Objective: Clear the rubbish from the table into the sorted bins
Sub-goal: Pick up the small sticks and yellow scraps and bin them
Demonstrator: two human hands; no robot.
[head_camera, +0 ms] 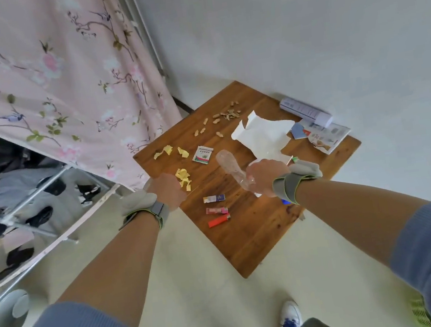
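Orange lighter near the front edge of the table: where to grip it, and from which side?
Pinch the orange lighter mid-body across its narrow width, fingers coming down from above. It lies flat on the table, long axis roughly left-right, so only the long sides offer purchase. The near side has bare wood. The pink item lies close beyond it, so that gap looks tight.

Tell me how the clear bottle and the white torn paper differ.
The clear bottle is see-through and crumpled; the white torn paper is opaque and mostly flat. The clear bottle is long and narrow; the white torn paper spreads wider. The right hand has its grip on the bottle's near end, while the paper lies loose on the table. Both are rubbish not yet binned.
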